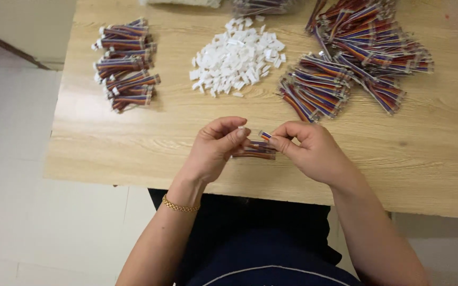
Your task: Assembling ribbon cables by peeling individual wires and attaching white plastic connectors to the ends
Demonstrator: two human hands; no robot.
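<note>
1. So, far left on the light wood-grain table [133,137] sits a small stack of ribbon-cable bundles [125,63], short flat striped wires in reds, blues and oranges, with little white tips on some ends.
2. Next over, near the middle back, is a loose heap of white plastic connector housings [237,57], tiny blocky pieces piled in a rough mound.
3. Left hand [216,148] is curled closed, thumb and forefinger pinching one small white connector [241,128] right at the fingertips. A thin gold chain bracelet [180,206] sits on that wrist.
4. Between both hands is a short multicoloured ribbon cable [255,151], held just above the table's front edge. Its lower part lies across the fingers, and one end sticks up toward the white piece.
5. Right hand [308,151] is closed too, fingertips gripping that upturned cable end [265,135]. Whether the end actually touches the connector is too small to tell.
6. Right side has a much bigger, messier spread of striped cable bundles [356,58], fanned out and overlapping.
7. Cut off at the top edge: a clear bag of more cables [261,6], and something pale beside it that I can't make out. Both palms are hidden behind the fingers.
</note>
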